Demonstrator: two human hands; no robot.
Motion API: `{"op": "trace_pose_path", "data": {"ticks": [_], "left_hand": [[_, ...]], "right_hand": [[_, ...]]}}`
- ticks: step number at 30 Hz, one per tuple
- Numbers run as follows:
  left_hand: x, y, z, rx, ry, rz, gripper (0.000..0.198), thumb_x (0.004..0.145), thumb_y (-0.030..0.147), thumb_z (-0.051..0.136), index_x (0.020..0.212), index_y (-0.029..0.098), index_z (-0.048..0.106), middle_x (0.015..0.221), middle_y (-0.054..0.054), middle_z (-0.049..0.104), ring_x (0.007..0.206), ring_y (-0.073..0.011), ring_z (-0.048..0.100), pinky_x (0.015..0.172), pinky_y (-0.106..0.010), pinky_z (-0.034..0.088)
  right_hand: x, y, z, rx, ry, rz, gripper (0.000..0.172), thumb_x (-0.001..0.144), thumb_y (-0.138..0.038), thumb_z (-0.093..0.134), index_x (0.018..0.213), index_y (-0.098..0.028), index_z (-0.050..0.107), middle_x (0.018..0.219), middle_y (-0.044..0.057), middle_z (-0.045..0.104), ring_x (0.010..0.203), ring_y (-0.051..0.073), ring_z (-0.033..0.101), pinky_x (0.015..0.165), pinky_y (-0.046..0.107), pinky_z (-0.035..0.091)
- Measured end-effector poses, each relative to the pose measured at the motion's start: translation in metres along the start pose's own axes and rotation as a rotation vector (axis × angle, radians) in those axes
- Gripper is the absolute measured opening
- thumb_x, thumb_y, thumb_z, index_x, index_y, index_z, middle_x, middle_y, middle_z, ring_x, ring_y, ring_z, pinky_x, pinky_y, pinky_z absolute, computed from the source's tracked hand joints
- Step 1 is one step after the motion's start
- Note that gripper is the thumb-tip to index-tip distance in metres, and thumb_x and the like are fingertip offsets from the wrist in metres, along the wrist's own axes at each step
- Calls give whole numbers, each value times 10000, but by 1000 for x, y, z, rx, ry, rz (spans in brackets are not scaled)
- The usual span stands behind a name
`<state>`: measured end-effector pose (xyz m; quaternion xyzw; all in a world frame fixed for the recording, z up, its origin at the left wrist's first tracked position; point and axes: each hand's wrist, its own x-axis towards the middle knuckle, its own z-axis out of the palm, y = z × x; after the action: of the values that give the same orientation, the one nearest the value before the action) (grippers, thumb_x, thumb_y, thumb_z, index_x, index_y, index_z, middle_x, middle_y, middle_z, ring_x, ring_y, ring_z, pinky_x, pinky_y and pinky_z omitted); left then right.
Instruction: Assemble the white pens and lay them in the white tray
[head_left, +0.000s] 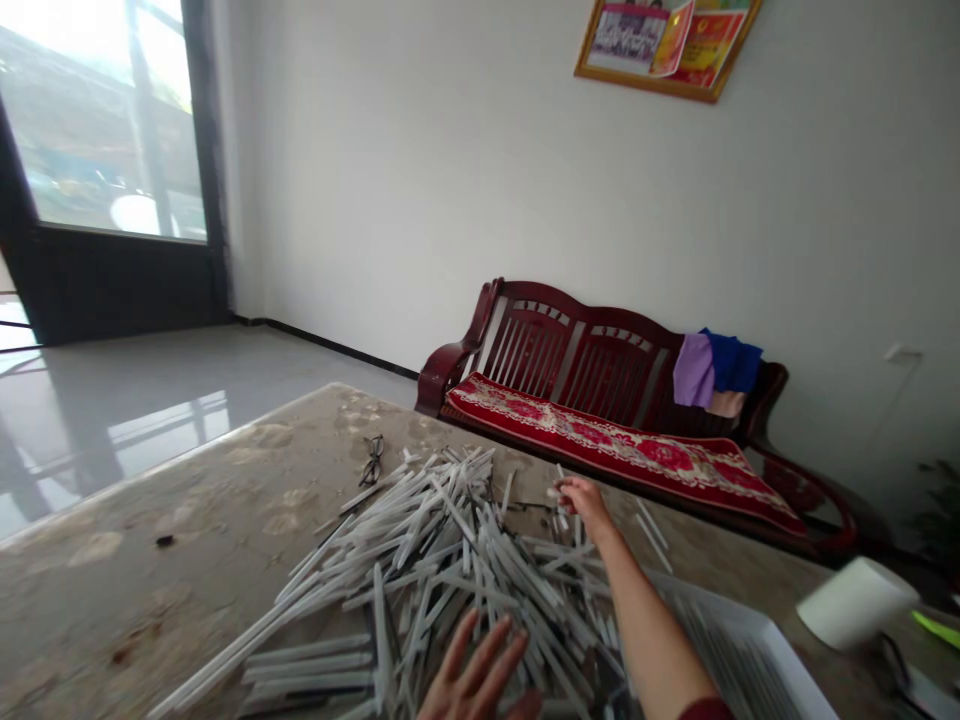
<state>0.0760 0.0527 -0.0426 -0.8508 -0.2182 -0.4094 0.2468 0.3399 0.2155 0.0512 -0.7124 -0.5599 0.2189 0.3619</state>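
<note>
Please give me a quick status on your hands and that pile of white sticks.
Right hand at the pile's far edge, fingers curled among white sticks. Left hand spread open over the near side. Eyeglasses beside the pile, white tray by the right forearm.

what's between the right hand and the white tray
Only the edge of the pile of white sticks lies on the tabletop between the right hand and the white tray. The right forearm passes above that stretch. Nothing taller stands in the way.

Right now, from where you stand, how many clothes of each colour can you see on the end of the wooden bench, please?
Purple cloth: 1
Blue cloth: 1
Pale pink cloth: 1
Total: 3
</note>
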Motion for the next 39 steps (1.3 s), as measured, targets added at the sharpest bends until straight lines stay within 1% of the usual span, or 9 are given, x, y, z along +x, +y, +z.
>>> {"op": "trace_pose_path", "data": {"ticks": [3, 5, 9, 15, 18, 22, 30, 35, 39], "left_hand": [[8, 21, 42, 48, 149, -33, 177, 894, 415, 600, 1043, 376, 688, 1265, 69, 669, 1299, -227, 503, 1219, -494, 215], [8, 26, 59, 65, 144, -36, 192, 897, 433, 592, 1049, 360, 687, 1251, 54, 677, 1282, -232, 523, 1209, -495, 241], [0, 13, 64, 43, 31, -6, 287, 908, 461, 573, 1190, 409, 594, 1169, 26, 703, 1128, -220, 623, 1158, -549, 273], [-10, -11, 65, 48, 91, 24, 177, 905, 345, 612, 1073, 398, 632, 1005, 83, 717, 1023, -182, 634, 1194, -519, 175], [-7, -23, 42, -33, -123, 72, 172, 924, 402, 572, 1090, 391, 615, 1147, 54, 685, 1103, -198, 600, 1171, -540, 212], [3, -47, -11, -205, -408, -9, 210, 923, 308, 583, 1131, 332, 602, 1313, -7, 605, 1300, -236, 467, 1173, -577, 152], [24, -82, -60, -394, -583, -53, 392, 888, 177, 576, 1238, 355, 589, 1415, -16, 551, 1351, -232, 432, 1190, -531, 91], [-27, -77, -111, -57, -558, -388, 711, 752, 384, 733, 1407, 379, 457, 1587, -63, 334, 1465, -355, 205, 1154, -633, 42], [-69, -81, -144, 162, -633, -780, 817, 669, 510, 760, 1419, 348, 480, 1576, -125, 346, 1455, -425, 196, 1119, -677, 45]], "right_hand": [[15, 15, 5, -103, 13, 15, 267, 725, -263, 535, 841, -176, 759, 748, 42, 730, 692, 198, 677, 604, 272, 495], [23, 23, 4, -195, 53, 10, 299, 771, -289, 525, 937, -220, 763, 943, 55, 738, 891, 225, 675, 757, 309, 497], [44, 31, 8, -355, 85, 30, 457, 873, -425, 470, 1273, -278, 635, 1379, 100, 552, 1240, 284, 514, 1014, 443, 374], [51, 9, 67, -430, -138, -121, 471, 885, -451, 503, 1305, -270, 617, 1426, 83, 533, 1329, 273, 457, 1100, 456, 310], [30, -1, 89, -428, -226, -250, 465, 817, -307, 599, 1280, -282, 638, 1460, 49, 507, 1369, 253, 412, 1140, 409, 270], [-13, 0, 84, -381, -289, -331, 477, 808, -191, 525, 1265, -245, 652, 1406, 54, 564, 1327, 208, 469, 1135, 354, 304], [-105, -9, 63, -240, -299, -335, 457, 915, -278, 394, 1303, -175, 612, 1335, 96, 618, 1245, 206, 553, 1083, 354, 387], [-154, -20, 48, -301, -284, -407, 490, 957, -448, 392, 1352, -219, 570, 1365, 99, 594, 1264, 244, 537, 1080, 398, 384], [-196, -18, 54, -510, -172, -504, 655, 849, -591, 557, 1423, -284, 487, 1421, 82, 541, 1304, 300, 488, 1093, 459, 358]]}}
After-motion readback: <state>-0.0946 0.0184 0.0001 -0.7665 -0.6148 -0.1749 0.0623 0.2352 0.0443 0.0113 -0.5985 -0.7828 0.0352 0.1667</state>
